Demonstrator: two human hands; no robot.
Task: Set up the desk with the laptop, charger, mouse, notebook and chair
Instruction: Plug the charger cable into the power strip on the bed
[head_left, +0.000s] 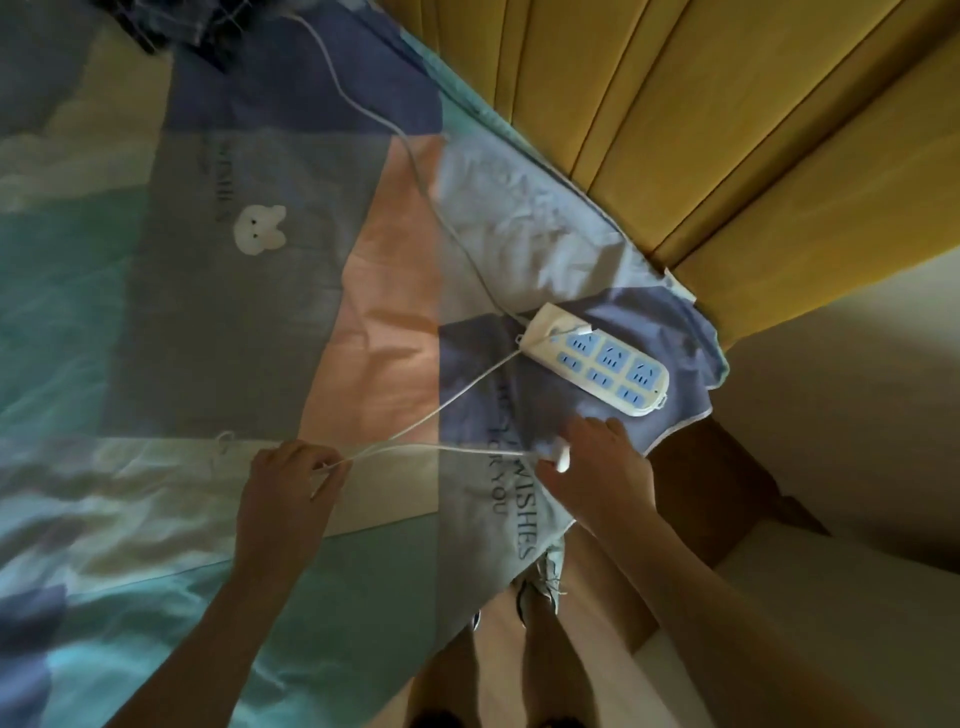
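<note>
Nearest the camera: the person's legs and feet, standing at the edge of a bed beside a brown wooden side panel (696, 483). Left hand (291, 480): fingers curled together, pinching a thin white cable (441, 448) where it doubles back into a loop. Right hand (602, 467): fingers closed loosely over a small white plug (561, 454) at the cable's end; whether this belongs to the laptop charger cannot be told. Between the two hands the cable runs nearly straight and taut just above the bedsheet (260, 312), a patchwork print in teal, grey, pink and blue with a white rabbit motif (260, 228) and printed lettering. A second strand runs from the left hand up to the power strip (597, 361), a white unit with blue sockets lying flat on the sheet near the bed's corner, just beyond the right hand. From the strip a further white cord (415, 156) trails across the sheet toward the far end of the bed, where dark folded cloth (171, 26) lies. Farthest: a yellow padded headboard (727, 130) along the right side.
</note>
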